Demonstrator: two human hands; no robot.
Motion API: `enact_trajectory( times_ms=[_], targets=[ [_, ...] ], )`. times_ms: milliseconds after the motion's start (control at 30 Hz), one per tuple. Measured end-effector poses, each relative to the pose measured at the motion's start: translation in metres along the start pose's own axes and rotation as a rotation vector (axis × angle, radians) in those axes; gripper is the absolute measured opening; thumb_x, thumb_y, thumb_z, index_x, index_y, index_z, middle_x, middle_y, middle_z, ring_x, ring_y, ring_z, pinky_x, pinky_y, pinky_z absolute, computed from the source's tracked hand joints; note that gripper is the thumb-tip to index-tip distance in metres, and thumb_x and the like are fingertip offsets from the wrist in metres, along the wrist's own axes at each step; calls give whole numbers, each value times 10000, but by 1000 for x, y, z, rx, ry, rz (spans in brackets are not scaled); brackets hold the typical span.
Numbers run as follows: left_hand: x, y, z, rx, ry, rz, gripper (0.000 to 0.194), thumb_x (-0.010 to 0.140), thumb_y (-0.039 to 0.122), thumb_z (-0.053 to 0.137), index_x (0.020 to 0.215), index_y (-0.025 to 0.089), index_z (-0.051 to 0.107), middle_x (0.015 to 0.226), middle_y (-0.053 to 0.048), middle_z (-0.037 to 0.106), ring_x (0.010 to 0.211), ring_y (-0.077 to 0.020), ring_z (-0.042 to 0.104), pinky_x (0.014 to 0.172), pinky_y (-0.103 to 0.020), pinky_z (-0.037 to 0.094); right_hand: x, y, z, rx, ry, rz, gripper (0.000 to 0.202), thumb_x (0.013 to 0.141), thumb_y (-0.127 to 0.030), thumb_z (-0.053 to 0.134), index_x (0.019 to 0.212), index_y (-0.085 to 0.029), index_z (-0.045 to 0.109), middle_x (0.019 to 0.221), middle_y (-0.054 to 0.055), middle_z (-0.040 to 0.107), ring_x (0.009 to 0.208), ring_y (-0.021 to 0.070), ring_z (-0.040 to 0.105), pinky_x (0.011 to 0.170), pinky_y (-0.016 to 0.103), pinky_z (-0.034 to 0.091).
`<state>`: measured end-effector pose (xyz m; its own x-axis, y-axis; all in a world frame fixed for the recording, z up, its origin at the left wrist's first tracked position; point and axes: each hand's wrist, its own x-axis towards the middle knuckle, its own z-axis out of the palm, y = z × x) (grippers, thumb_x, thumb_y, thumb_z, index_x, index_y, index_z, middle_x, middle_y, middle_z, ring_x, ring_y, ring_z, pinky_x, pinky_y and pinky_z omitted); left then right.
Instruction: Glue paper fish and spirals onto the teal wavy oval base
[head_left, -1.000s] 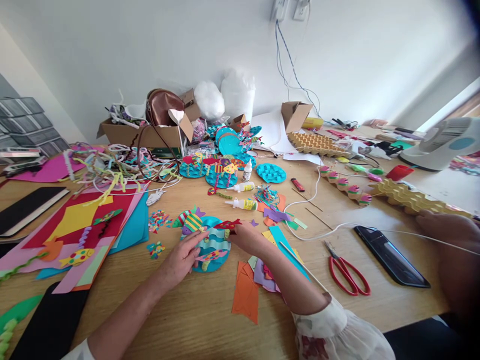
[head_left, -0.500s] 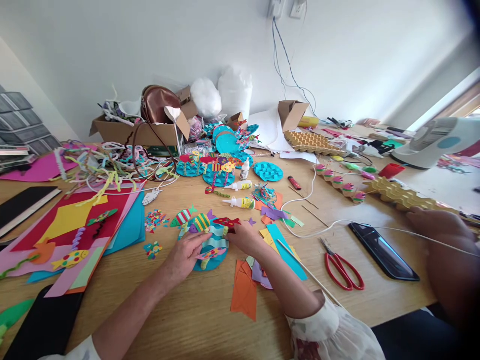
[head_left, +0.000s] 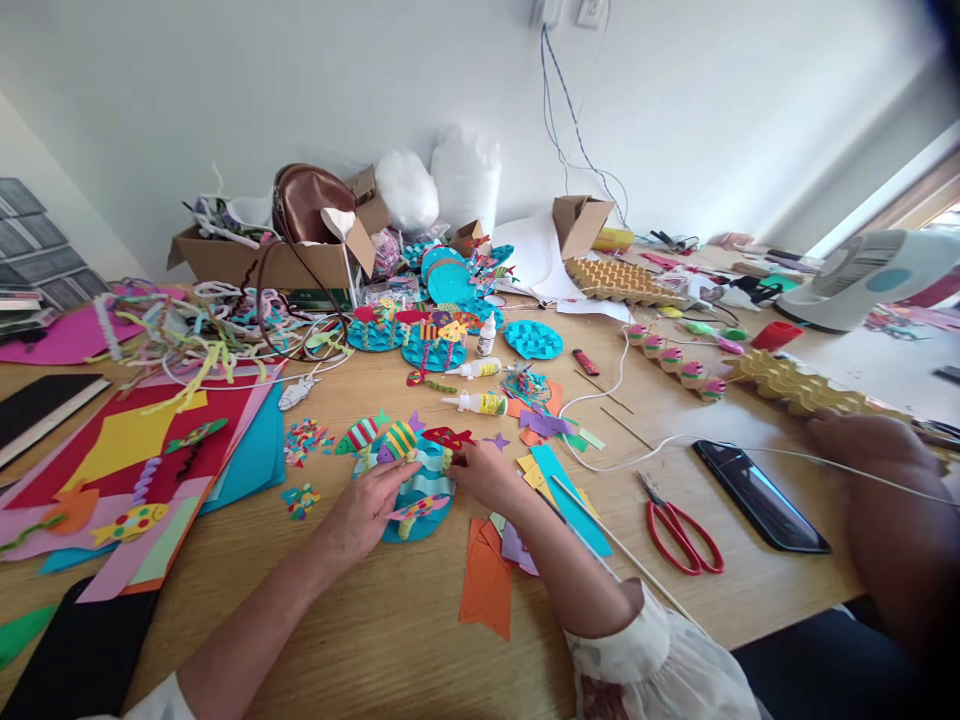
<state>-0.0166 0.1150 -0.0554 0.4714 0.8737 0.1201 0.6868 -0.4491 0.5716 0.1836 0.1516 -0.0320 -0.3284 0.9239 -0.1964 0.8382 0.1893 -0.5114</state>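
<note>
Between my hands sits a blue wavy paper base [head_left: 418,530] with paper fish standing on it on pale pipe-cleaner stems. My left hand [head_left: 369,503] is closed on the left side of this fish craft, fingertips just below the yellow-and-green striped fish [head_left: 400,440]. On the other side, my right hand [head_left: 481,470] pinches at the stem under the red paper fish [head_left: 447,438]; its fingertips are partly hidden. A pink fish [head_left: 421,507] sits low at the front, and a red-and-green striped fish [head_left: 359,435] leans out at the left.
Two glue bottles [head_left: 480,403] lie beyond the craft. Red-handled scissors [head_left: 684,535], a phone [head_left: 759,495] and a white cable [head_left: 622,462] are to the right. Another person's hand [head_left: 862,445] rests near an egg-carton strip [head_left: 795,385]. Coloured paper [head_left: 142,430] lies left.
The view has shifted slightly. Both hands stay at the fish craft, with the right fingers still at the red fish's stem.
</note>
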Motion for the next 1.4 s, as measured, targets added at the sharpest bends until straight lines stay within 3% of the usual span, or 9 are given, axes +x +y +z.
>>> enact_trajectory(
  times_ms=[300,500,767,933,1400],
  targets=[
    [2,-4,5,119,-9,58,519,785,6,354,1252,184,495,1288,-113,525,1209,-204,461,940,-399,443,1,2,2,15,-8,24,177,723,-156,542,849,-175,666,748,17,646,657,115,520,545,199,291],
    [2,6,1,126,-88,-7,494,798,47,373,1263,165,492,1326,-136,478,1198,-236,470,924,-384,446,3,3,3,-20,6,33,124,720,-164,547,765,-157,661,708,21,641,620,109,500,523,206,269],
    [1,7,4,180,-123,-57,515,787,93,425,1279,234,481,1197,-90,592,1044,-248,580,843,-363,481,1,1,2,-64,13,77,130,744,-202,555,765,-166,678,722,31,663,621,119,519,513,221,257],
    [1,13,0,175,-101,-47,429,809,146,428,1213,232,544,1194,-68,596,1100,-259,535,890,-374,456,0,2,3,-35,28,44,132,755,-202,545,782,-159,667,714,30,658,616,115,520,513,215,263],
    [7,14,-2,140,-90,-44,182,851,276,457,947,254,610,963,-23,629,902,-204,581,756,-280,445,0,5,8,9,58,57,115,744,-208,537,739,-155,640,666,20,622,594,115,499,512,213,265]
  ],
)
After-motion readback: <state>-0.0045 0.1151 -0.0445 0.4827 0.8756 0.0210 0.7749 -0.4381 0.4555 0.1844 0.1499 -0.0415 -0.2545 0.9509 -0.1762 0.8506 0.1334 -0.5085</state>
